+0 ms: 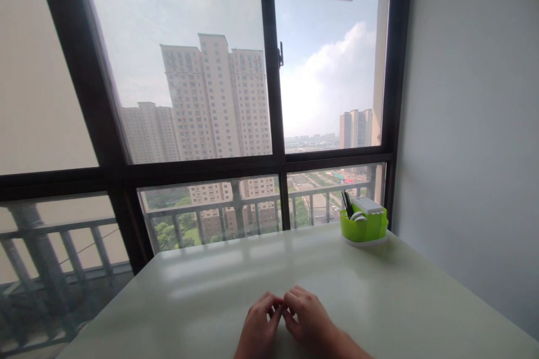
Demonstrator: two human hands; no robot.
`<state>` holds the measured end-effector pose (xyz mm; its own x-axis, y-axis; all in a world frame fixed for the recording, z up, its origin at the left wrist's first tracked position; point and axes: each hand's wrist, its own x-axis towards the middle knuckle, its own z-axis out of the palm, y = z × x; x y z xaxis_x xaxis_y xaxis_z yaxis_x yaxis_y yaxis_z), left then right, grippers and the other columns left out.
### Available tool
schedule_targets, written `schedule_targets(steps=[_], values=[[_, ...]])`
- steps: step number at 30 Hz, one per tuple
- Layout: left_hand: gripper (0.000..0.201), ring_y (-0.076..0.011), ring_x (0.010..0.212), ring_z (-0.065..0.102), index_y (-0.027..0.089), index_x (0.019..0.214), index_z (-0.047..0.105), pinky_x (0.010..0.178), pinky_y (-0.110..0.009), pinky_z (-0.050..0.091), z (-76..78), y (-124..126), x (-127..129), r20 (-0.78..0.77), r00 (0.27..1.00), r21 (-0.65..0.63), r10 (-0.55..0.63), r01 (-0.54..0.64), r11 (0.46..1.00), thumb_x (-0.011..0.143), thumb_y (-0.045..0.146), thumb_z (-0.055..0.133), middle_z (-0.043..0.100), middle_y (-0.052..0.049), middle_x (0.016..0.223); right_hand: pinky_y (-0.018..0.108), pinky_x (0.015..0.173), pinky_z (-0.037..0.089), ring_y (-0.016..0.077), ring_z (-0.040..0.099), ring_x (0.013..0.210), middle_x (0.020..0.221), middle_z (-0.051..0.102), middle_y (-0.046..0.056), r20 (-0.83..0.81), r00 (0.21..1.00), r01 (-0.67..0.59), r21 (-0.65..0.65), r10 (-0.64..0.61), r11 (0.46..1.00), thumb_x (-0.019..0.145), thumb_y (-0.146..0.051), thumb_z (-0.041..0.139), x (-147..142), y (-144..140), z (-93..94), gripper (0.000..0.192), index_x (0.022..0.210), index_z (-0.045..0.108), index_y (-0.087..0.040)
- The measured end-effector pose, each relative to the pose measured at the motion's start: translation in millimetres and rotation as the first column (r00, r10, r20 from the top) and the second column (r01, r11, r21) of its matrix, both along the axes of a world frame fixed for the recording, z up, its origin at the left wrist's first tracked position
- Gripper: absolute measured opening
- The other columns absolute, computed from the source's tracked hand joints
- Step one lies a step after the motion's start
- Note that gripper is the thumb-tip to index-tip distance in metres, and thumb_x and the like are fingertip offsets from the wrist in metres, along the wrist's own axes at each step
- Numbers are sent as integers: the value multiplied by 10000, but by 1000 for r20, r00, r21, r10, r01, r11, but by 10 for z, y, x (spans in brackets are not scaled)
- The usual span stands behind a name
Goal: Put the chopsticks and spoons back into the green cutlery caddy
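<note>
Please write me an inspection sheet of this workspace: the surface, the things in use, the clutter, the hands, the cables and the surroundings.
Surface: pale glossy table, reflecting the window light.
Things in use: nothing seen in the hands; whether something small lies between the fingertips cannot be told.
Clutter: one green organizer at the far right corner, holding dark sticks and white items.
Hands: left hand and right hand rest on the table near the front edge, fingertips meeting.
Cables: nothing seen.
Surroundings: large dark-framed window ahead with a balcony railing and high-rise buildings outside; plain white wall on the right.
</note>
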<state>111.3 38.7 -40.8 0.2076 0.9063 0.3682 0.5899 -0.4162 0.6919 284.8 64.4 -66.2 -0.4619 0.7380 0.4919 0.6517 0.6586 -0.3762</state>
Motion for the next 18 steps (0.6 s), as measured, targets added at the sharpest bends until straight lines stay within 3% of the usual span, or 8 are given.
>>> schedule_targets(steps=[18], values=[[174, -157, 799, 633, 230, 806, 637, 730, -231, 410, -144, 19, 0, -181, 982, 17, 60, -58, 998, 911, 172, 511, 667, -6, 855, 272, 782, 411, 200, 590, 899, 912, 675, 28, 125, 990, 78, -38, -73, 996, 793, -154, 561, 8, 4, -5, 144, 891, 637, -228]])
